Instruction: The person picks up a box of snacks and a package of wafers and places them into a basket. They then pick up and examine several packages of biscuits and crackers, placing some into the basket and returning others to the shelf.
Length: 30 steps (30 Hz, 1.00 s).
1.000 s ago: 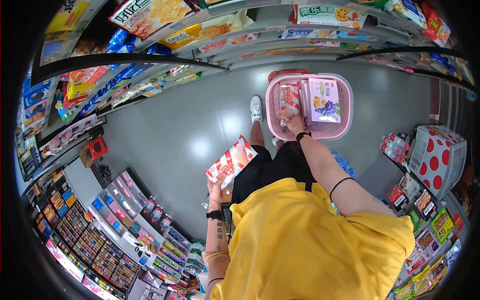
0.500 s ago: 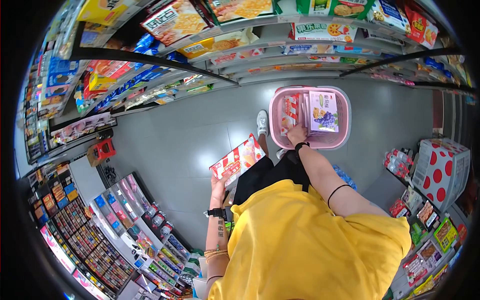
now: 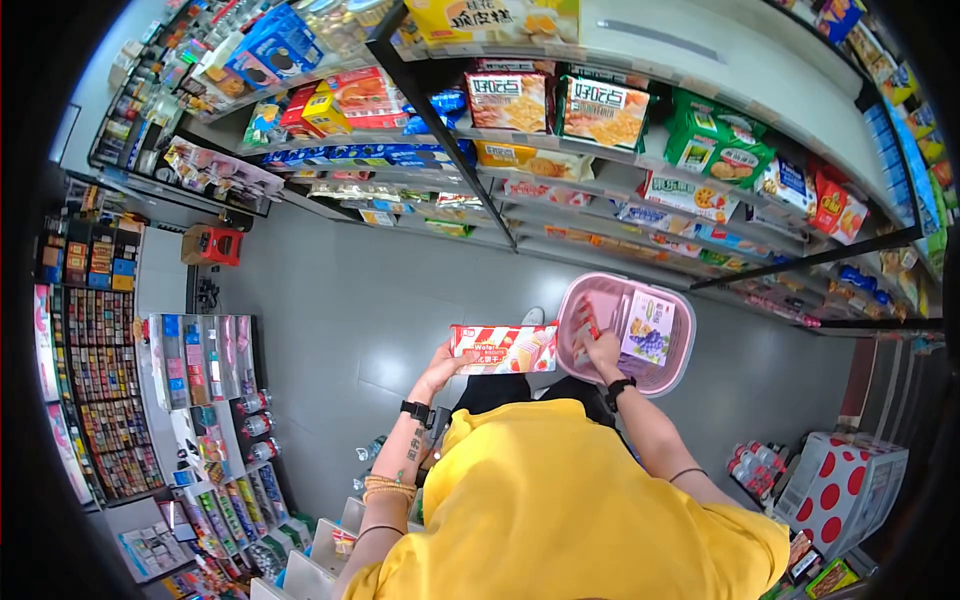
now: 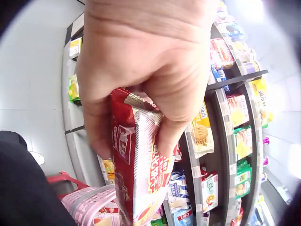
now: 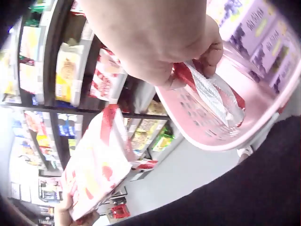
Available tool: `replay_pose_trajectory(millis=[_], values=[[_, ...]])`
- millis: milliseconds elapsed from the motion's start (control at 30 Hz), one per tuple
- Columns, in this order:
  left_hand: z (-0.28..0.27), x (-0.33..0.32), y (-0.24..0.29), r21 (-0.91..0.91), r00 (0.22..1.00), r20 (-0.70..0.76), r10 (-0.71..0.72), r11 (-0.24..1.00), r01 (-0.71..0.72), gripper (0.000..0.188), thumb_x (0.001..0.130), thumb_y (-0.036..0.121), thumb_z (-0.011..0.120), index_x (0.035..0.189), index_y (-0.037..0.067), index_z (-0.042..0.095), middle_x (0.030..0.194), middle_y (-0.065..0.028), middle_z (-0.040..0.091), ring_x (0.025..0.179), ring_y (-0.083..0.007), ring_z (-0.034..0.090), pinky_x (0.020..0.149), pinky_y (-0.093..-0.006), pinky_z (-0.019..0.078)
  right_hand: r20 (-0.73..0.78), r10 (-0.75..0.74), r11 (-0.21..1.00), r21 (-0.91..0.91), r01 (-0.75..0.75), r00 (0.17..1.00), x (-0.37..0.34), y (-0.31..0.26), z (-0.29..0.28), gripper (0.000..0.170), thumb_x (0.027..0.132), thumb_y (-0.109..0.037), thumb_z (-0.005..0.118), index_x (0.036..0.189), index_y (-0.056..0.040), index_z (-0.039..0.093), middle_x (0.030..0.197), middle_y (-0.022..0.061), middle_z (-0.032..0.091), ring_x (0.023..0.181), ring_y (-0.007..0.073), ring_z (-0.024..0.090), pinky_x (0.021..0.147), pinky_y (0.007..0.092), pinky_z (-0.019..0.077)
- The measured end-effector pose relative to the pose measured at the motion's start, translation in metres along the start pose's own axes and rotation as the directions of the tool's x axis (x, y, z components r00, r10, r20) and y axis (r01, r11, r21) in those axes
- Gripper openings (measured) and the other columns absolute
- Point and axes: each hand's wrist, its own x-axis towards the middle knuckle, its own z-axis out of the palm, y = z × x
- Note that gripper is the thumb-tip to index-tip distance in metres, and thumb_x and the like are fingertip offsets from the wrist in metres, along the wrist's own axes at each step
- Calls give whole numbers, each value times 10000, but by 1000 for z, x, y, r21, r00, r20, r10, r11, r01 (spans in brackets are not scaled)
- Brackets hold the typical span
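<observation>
The left hand (image 3: 437,370) grips one end of a red-and-white wafer packet (image 3: 515,349), held level left of the pink basket (image 3: 672,386). In the left wrist view, thumb and fingers of that hand (image 4: 141,61) pinch the top end of the packet (image 4: 136,155). Inside the basket, the right hand (image 3: 603,352) holds a second red-and-white packet (image 3: 583,322). The right wrist view shows that hand (image 5: 160,42) pinching the packet's end (image 5: 214,96) over the basket's perforated wall. Purple grape-print boxes (image 3: 650,328) stand in the basket beside it.
Shelves of snack packets (image 3: 600,110) curve along the far side. Grey floor (image 3: 330,290) lies around the basket. A white box with red dots (image 3: 835,485) and bottles (image 3: 755,465) are at the right; display racks (image 3: 110,380) line the left.
The view has turned, bringing more shelf into sight. The left hand's packet has swung from slanted to level and is nearer the basket. The right hand's packet now tilts in the basket.
</observation>
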Motion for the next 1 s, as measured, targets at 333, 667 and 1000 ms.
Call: replay_pose_trajectory(millis=[333,667,1000], values=[[14,17,38,-151,981,76,177,975,-164,617,901,125,720,1427,32,411,1328,-101,590,1184,-186,588,1032,-335,466,-388,-371,860,199,470,844,-96,-78,-182,347,728,-107,723,1046,-14,621,954,155,672,921,279,665,838,367,527],[31,12,53,-282,982,107,155,952,-120,500,1010,262,584,1420,23,425,1321,-84,596,1167,-164,604,1011,-324,486,-476,-345,486,647,588,809,-126,-124,-279,159,940,-110,668,1024,20,630,923,21,669,798,64,605,718,214,475],[52,-11,76,-447,977,150,153,891,-71,553,1041,454,444,1367,8,458,1273,-105,624,1116,-170,645,937,-327,543,10,-349,376,917,130,937,-69,-137,-161,233,980,-253,638,1024,-24,643,928,21,686,791,69,638,713,231,500]])
